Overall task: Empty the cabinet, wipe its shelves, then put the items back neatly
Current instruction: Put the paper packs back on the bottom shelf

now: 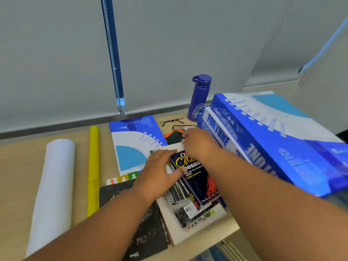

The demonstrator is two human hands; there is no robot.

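Matt wood-grain table; glossy plastic-wrapped paper reams; smooth, metal-looking bottle; glossy-covered thesaurus; matt white paper roll.

Bold blue capitals spell "FORTUNE" on the white side of the lower blue-and-white wrapped paper ream, and the same word runs upside down in white along the blue side of the upper wrapped ream. The dark glossy book shows yellow "Col", white "hesau" and, at its foot, "The World's Most". Smaller print is unreadable
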